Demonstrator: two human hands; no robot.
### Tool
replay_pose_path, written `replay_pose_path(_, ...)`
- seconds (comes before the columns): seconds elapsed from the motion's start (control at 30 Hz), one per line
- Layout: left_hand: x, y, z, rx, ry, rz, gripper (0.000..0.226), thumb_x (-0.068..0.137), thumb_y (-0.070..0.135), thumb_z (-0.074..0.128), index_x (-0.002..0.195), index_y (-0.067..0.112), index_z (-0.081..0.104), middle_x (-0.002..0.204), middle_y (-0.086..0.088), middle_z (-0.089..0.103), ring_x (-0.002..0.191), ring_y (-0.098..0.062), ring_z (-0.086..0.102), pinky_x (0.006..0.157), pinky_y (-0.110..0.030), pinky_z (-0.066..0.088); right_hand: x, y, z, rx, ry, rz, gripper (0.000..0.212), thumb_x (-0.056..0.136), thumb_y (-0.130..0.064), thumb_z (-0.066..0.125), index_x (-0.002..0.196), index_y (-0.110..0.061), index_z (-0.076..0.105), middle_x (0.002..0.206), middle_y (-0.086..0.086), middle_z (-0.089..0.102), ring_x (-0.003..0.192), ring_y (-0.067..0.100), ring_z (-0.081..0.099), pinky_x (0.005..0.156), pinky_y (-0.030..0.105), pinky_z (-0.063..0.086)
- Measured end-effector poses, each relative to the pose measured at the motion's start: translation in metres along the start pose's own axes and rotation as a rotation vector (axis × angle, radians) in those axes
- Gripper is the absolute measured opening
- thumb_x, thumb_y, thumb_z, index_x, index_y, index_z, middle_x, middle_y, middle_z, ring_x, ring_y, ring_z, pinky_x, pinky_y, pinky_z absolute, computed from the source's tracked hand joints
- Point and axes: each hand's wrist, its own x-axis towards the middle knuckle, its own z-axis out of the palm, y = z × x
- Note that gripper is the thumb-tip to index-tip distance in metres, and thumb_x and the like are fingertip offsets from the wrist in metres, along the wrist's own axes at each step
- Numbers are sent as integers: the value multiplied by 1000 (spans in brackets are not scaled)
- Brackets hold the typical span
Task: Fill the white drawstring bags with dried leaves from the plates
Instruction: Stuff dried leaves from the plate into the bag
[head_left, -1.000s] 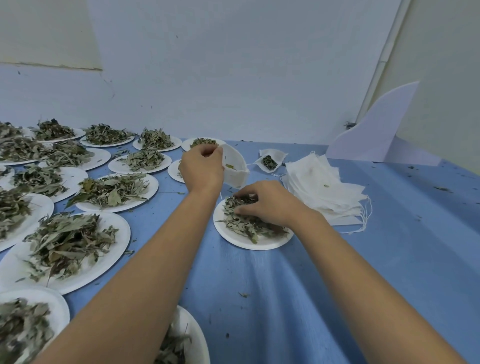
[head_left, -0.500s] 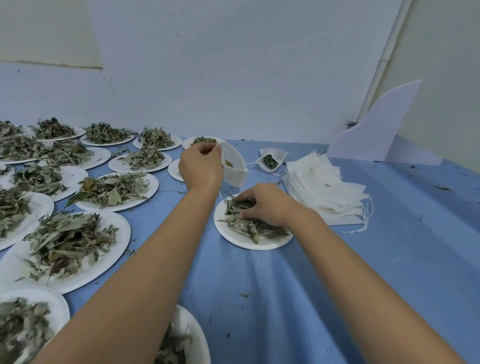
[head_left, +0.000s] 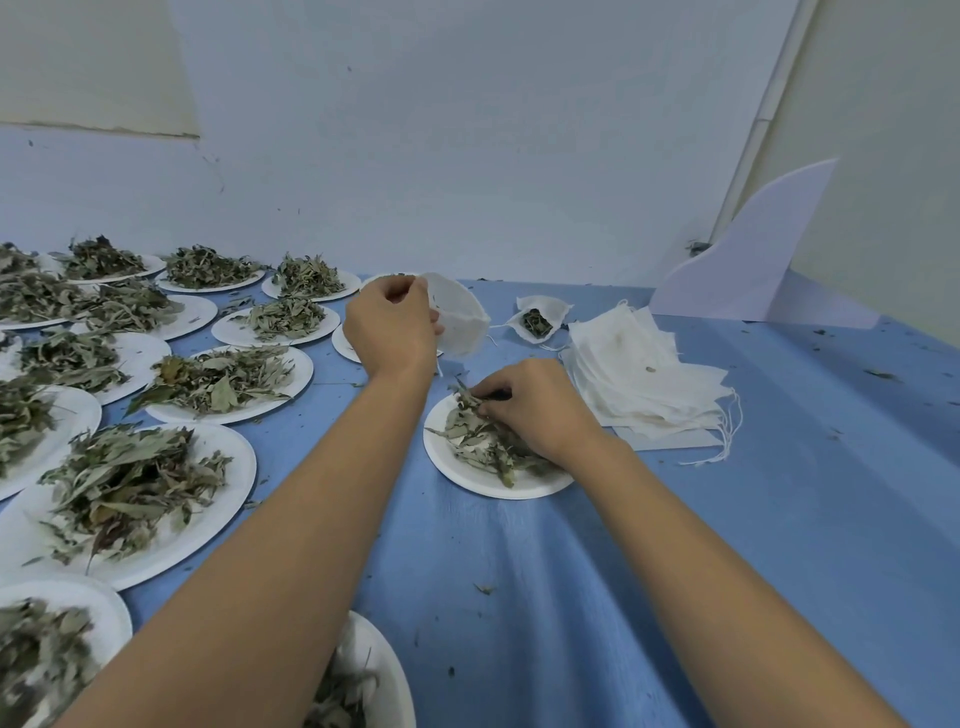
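Observation:
My left hand (head_left: 390, 328) holds a white drawstring bag (head_left: 460, 318) by its rim, mouth held wide, above the blue table. My right hand (head_left: 530, 405) pinches dried leaves (head_left: 475, 436) off a small white plate (head_left: 467, 475) just below the bag. A filled bag (head_left: 537, 323) with leaves showing lies further back. A stack of empty white bags (head_left: 644, 379) sits to the right of the plate, strings trailing off its right side.
Several white plates heaped with dried leaves (head_left: 130, 483) cover the left side of the blue table (head_left: 727, 545). Another plate (head_left: 384, 675) sits at the near edge under my left arm. A white foam board (head_left: 753, 260) leans at the back right. Leaf crumbs are scattered about.
My right hand has closed its fingers on a bunch of leaves at the plate's far edge and lifted them slightly. My left hand has kept the bag in place.

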Motion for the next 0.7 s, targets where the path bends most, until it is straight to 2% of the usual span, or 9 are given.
replay_pose_path(0.03, 0, 1, 0, -21, 6, 3, 11, 91, 10, 59, 96, 4, 66, 72, -8, 64, 50, -10, 58, 46, -15, 47, 1, 0, -2, 46, 36, 6, 24, 85, -7, 67, 107, -13, 73, 101, 3, 73, 87, 10, 65, 80, 17, 46)
replay_pose_path(0.13, 1, 4, 1, -68, 12, 13, 9, 91, 9, 59, 94, 3, 66, 77, -11, 65, 52, -11, 59, 53, -17, 52, 0, 2, -8, 248, 146, 32, 21, 83, -8, 70, 102, -13, 75, 82, -1, 74, 60, -3, 58, 63, 7, 43)
replay_pose_path(0.23, 0, 4, 3, -97, 18, 20, 5, 90, 9, 61, 89, 7, 65, 73, -10, 65, 51, -11, 59, 51, -15, 50, -2, 4, -17, 427, 216, 49, 19, 78, -8, 75, 92, -20, 77, 64, -23, 66, 61, -12, 60, 59, 2, 41)
replay_pose_path(0.3, 0, 2, 4, -107, 19, 16, 5, 90, 9, 61, 87, 8, 65, 72, -10, 65, 52, -13, 60, 51, -15, 49, -5, 5, -23, 545, 206, 52, 28, 75, -7, 77, 76, -36, 74, 62, -23, 67, 63, -10, 63, 61, 4, 44)
replay_pose_path(0.4, 0, -4, 6, -100, -9, 6, 7, 90, 8, 61, 90, 4, 67, 68, -7, 64, 52, -11, 60, 55, -18, 52, -7, 8, -28, 667, 188, 79, 40, 75, -6, 77, 58, -42, 71, 67, -16, 71, 65, -2, 67, 64, 10, 50)
replay_pose_path(0.47, -1, -9, 8, -72, -38, 4, 9, 90, 8, 62, 93, 2, 68, 68, -6, 64, 52, -10, 59, 56, -18, 52, -7, 9, -30, 722, 183, 76, 44, 75, -4, 77, 58, -44, 72, 67, -15, 71, 65, -2, 67, 63, 10, 50)
replay_pose_path(0.53, -2, -13, 9, -45, -57, -3, 10, 90, 8, 62, 96, 2, 68, 70, -6, 64, 53, -11, 60, 54, -17, 52, -7, 10, -31, 773, 195, 74, 39, 74, -3, 77, 59, -38, 74, 68, -14, 72, 66, -1, 67, 62, 9, 49)
replay_pose_path(0.6, -3, -15, 9, -48, -71, -15, 10, 91, 8, 62, 98, 2, 67, 71, -6, 63, 57, -12, 62, 54, -15, 53, -7, 10, -31, 822, 228, 88, 27, 73, -4, 79, 70, -31, 73, 70, -11, 73, 69, 1, 68, 64, 10, 50)
replay_pose_path(0.7, -4, -16, 7, -51, -76, -27, 8, 92, 7, 61, 98, 5, 65, 74, -7, 63, 59, -13, 63, 54, -15, 54, -4, 9, -28, 903, 304, 119, 22, 73, -6, 79, 83, -25, 72, 76, -7, 74, 76, 6, 70, 71, 15, 54)
